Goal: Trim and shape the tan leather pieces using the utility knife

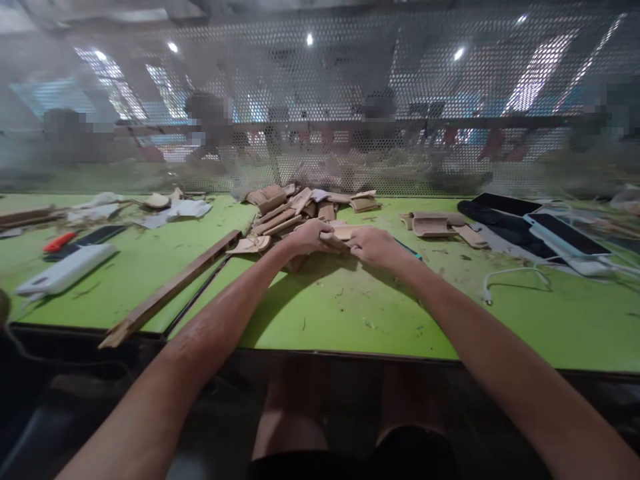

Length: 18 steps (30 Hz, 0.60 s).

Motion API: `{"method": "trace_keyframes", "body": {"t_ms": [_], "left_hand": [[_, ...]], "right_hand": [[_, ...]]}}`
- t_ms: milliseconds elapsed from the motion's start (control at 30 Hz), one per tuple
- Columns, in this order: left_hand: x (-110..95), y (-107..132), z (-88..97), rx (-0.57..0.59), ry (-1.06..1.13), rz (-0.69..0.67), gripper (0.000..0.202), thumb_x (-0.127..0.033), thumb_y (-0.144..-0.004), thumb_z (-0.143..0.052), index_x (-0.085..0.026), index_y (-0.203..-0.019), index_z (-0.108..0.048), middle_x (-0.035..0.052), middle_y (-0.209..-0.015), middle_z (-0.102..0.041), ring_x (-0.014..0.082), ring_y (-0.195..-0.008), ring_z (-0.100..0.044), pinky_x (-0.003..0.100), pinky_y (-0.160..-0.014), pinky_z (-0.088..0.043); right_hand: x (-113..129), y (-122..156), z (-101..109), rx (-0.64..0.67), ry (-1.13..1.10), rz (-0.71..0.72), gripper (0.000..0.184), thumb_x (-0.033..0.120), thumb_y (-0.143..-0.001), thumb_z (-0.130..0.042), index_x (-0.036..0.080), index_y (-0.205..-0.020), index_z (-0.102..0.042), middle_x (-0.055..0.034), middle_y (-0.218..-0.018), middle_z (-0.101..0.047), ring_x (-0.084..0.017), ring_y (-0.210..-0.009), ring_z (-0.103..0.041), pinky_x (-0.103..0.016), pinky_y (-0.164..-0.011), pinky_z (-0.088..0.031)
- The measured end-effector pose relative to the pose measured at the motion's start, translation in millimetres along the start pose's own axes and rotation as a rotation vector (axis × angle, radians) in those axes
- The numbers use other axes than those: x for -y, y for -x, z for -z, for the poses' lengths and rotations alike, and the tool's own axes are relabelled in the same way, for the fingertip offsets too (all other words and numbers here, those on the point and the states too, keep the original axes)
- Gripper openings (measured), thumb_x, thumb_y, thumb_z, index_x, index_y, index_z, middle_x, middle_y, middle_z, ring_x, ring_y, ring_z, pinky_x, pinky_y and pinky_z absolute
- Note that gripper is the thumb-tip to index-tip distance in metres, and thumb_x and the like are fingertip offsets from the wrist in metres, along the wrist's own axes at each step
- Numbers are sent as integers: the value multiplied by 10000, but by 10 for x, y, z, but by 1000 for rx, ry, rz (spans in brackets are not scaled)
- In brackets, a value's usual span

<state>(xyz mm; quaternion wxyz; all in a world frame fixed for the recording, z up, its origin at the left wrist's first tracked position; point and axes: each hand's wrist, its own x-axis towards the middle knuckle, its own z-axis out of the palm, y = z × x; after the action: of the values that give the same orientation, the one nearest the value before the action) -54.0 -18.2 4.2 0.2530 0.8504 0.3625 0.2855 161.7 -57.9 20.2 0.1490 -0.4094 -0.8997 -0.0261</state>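
Both hands meet over the front of a heap of short, curved, tan bamboo pieces (280, 220) in the middle of the green table. My left hand (311, 237) is closed, its fingers wrapped round one end of a bamboo piece (334, 241). At the other end of that piece, my right hand (373, 245) has its fingers curled in and gripping. Behind the fingers a paler bamboo piece (347, 231) partly shows. Beside the right wrist lies a thin dark object with a teal edge (413, 250), mostly hidden.
Left lie a long wooden strip (175, 283), a white power strip (67, 270) and an orange-handled tool (59, 242). To the right are curved bamboo pieces (437, 225), a black glove-like cloth (500, 227), phones (567, 235) and a cable. A perforated panel (320, 100) rises behind.
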Motion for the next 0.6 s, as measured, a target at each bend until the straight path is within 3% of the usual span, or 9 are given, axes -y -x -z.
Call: {"method": "trace_keyframes", "body": {"t_ms": [33,167,267,333,433,467,600], "left_hand": [[-1,1,6,13,-2,13,285,-404,-627,-827,-154,-712,-721,-13,-652,-639,141,-669,-559,240,-622,-406],[-16,22,29,39,77,62,311,-399,-640,-816,-138,-791,-738,-1,-735,-682,128,-673,-572,241,-649,-438],[-28,34,41,26,74,64,280,-365,-631,-826,-136,-762,-732,-1,-712,-672,126,-676,-573,234,-636,-431],[-25,33,38,31,77,69,272,-357,-628,-829,-133,-748,-732,0,-693,-668,124,-665,-568,231,-622,-422],[-4,32,24,24,141,73,282,-361,-641,-819,-134,-788,-741,1,-723,-684,116,-651,-562,234,-632,-433],[4,31,20,18,145,66,287,-364,-643,-819,-135,-798,-741,1,-733,-686,115,-657,-563,235,-640,-437],[18,16,12,34,44,51,299,-394,-630,-832,-137,-744,-730,-10,-693,-658,119,-659,-556,232,-629,-419]], "right_hand": [[6,-2,-10,8,5,-27,168,213,-902,-609,202,-831,-762,-109,-845,-744,-219,-799,-628,-323,-702,-438],[71,-29,-26,-174,8,57,230,222,-953,-555,192,-1053,-760,-124,-1128,-739,-248,-1015,-646,-341,-832,-468],[99,-38,-22,-15,73,-98,167,202,-913,-614,175,-918,-779,-127,-894,-756,-245,-868,-665,-327,-743,-465],[112,-34,-18,6,93,-105,155,191,-902,-625,176,-910,-779,-124,-876,-758,-240,-838,-661,-324,-722,-460],[129,-27,-15,-205,31,35,257,196,-949,-543,193,-1098,-752,-117,-1155,-737,-251,-1029,-642,-335,-813,-466],[125,-25,-19,-212,11,38,256,199,-951,-535,192,-1083,-754,-113,-1148,-736,-246,-1022,-641,-328,-807,-462],[82,-23,-67,2,9,-135,202,229,-909,-591,169,-827,-766,-106,-824,-738,-216,-762,-625,-317,-687,-430]]}}
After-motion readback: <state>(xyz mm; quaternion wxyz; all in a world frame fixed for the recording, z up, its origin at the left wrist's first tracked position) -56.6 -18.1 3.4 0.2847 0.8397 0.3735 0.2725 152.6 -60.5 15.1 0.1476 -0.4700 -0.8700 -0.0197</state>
